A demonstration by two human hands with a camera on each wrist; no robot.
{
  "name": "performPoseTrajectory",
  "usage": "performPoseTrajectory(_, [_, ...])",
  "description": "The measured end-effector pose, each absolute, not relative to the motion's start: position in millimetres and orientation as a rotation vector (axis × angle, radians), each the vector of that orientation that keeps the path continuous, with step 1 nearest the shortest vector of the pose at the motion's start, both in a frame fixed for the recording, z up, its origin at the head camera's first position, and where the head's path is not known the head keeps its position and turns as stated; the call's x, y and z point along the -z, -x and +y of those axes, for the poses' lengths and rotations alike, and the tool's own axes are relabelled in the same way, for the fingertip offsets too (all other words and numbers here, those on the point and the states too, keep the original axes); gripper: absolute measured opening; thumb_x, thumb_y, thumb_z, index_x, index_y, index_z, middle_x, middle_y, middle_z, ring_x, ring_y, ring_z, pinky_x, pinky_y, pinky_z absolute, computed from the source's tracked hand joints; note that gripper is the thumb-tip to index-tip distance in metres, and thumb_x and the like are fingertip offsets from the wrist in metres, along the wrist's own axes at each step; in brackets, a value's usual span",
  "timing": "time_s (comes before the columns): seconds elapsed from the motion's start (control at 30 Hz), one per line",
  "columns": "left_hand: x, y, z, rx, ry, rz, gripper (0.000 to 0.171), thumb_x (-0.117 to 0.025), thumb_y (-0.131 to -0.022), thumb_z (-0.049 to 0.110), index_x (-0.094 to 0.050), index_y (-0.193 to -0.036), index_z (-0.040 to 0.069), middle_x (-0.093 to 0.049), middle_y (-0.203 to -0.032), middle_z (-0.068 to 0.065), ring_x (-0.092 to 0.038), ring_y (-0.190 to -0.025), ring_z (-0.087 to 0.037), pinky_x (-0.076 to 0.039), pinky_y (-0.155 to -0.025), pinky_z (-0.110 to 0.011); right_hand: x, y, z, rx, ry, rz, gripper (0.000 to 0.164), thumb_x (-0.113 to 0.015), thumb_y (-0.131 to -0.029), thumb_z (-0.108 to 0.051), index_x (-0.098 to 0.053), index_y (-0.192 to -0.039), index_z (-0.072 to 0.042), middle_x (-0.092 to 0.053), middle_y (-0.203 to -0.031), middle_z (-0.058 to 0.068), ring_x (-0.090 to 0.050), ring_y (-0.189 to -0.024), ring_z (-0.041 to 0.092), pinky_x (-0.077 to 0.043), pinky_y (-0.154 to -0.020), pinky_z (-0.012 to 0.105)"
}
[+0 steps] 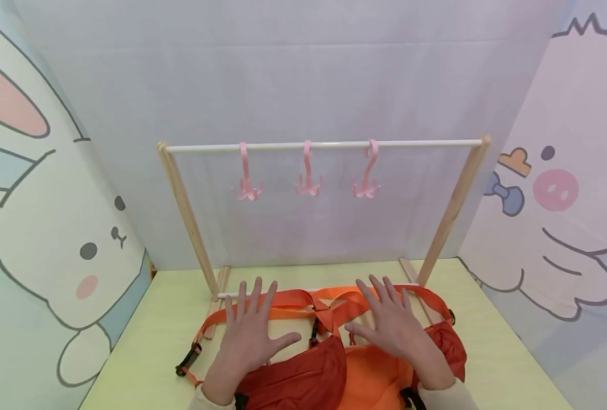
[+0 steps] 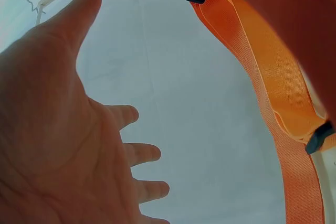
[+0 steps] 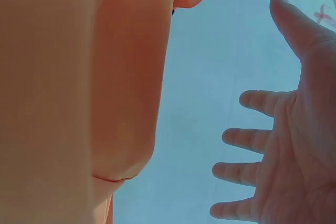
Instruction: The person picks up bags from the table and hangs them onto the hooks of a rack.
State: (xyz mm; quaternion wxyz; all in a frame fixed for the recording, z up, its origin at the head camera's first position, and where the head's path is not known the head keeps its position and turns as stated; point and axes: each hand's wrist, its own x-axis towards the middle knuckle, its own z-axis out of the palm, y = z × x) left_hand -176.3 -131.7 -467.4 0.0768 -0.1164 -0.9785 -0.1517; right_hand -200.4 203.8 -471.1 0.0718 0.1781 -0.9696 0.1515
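Observation:
Orange-red waist bags lie on the near part of the table, with a dark red pouch (image 1: 303, 376) under my left hand (image 1: 252, 336) and orange fabric (image 1: 375, 378) beside it. Fingers straight and spread, that hand holds nothing. My right hand (image 1: 393, 324) is likewise spread and empty, over the bags near another dark red pouch (image 1: 449, 348). Looped orange straps (image 1: 288, 297) run behind both hands; a black buckle (image 1: 188, 360) lies at the left. In the left wrist view an orange strap (image 2: 268, 72) passes beside the palm. Orange-red fabric (image 3: 128, 87) fills much of the right wrist view.
Behind the bags stands a wooden rack with a white top rail (image 1: 278, 147). Three pink hooks (image 1: 309, 176) hang from the rail. The pale yellow table (image 1: 134, 341) is bordered by cloth walls with a rabbit drawing (image 1: 52, 239) and a chick drawing (image 1: 580, 250).

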Motion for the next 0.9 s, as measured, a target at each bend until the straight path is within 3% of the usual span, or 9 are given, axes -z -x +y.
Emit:
performPoseTrajectory(0.27, [461.4,177.0,-135.2,0.416,0.365,-2.927,0.12,-0.053,-0.08,0.095,-0.022,-0.171,0.024,-0.018,-0.175,-0.018,-0.004,-0.159,-0.051,-0.007,-0.117,-0.08,464.9,205.9,200.9,-0.436,-0.579,-2.906,0.099,-0.065,-0.092,-0.075,-0.033,-0.168,-0.02,-0.034,-0.169,0.018,-0.026,-0.155,0.05,-0.021,-0.115,0.08])
performPoseTrajectory(0.43, [459.6,181.1,-140.3,0.375,0.376,-2.914,0.12,-0.054,-0.08,0.095,-0.024,-0.171,0.022,-0.02,-0.174,-0.019,-0.006,-0.159,-0.052,-0.009,-0.117,-0.08,457.7,211.7,197.6,-0.41,-0.623,-2.904,0.099,-0.056,-0.094,-0.08,-0.033,-0.168,-0.019,-0.035,-0.168,0.017,-0.029,-0.154,0.048,-0.025,-0.115,0.077])
performPoseTrajectory(0.6, [457.2,185.7,-146.8,0.383,0.373,-2.955,0.12,-0.059,-0.082,0.091,-0.021,-0.172,0.021,-0.016,-0.175,-0.019,-0.001,-0.159,-0.052,-0.005,-0.117,-0.08,449.2,217.3,192.9,-0.392,-0.67,-2.905,0.102,-0.051,-0.093,-0.084,-0.034,-0.168,-0.017,-0.037,-0.167,0.017,-0.031,-0.154,0.047,-0.027,-0.116,0.075])
performPoseTrajectory(0.9, [454.4,194.3,-160.9,0.374,0.393,-2.988,0.118,-0.06,-0.085,0.087,-0.023,-0.171,0.016,-0.017,-0.174,-0.022,-0.006,-0.158,-0.055,-0.006,-0.116,-0.081,439.6,227.7,181.6,-0.395,-0.736,-2.896,0.096,-0.062,-0.095,-0.073,-0.036,-0.166,-0.014,-0.045,-0.162,0.017,-0.041,-0.147,0.044,-0.033,-0.116,0.069])
